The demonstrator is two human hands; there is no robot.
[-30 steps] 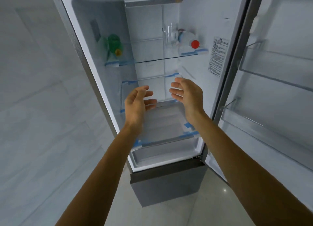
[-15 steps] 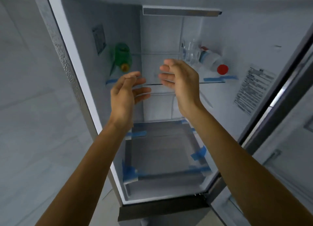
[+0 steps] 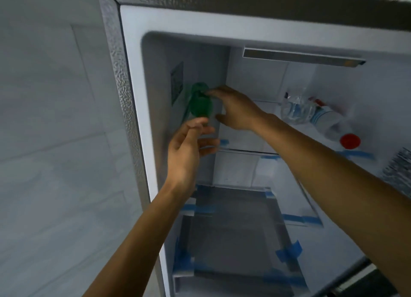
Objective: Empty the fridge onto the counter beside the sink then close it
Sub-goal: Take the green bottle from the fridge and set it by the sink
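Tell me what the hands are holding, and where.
Green bottle: right hand touches its body, left hand is at its neck; firm grip cannot be told.

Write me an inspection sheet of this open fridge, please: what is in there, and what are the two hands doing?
Surface: glass top shelf with blue tape at its front edge; lower shelf taped too.
Job's things: green bottle at the top shelf's left; clear glass and red-capped bottle, lying on its side, at the right.
Clutter: nothing seen.
Grips: right hand spread, a fingertip touching the green bottle; left hand at the bottle's lower end, hold unclear through blur.
Cables: nothing seen.
Surroundings: fridge casing; printed label on its right inner wall; grey tiled wall to the left.
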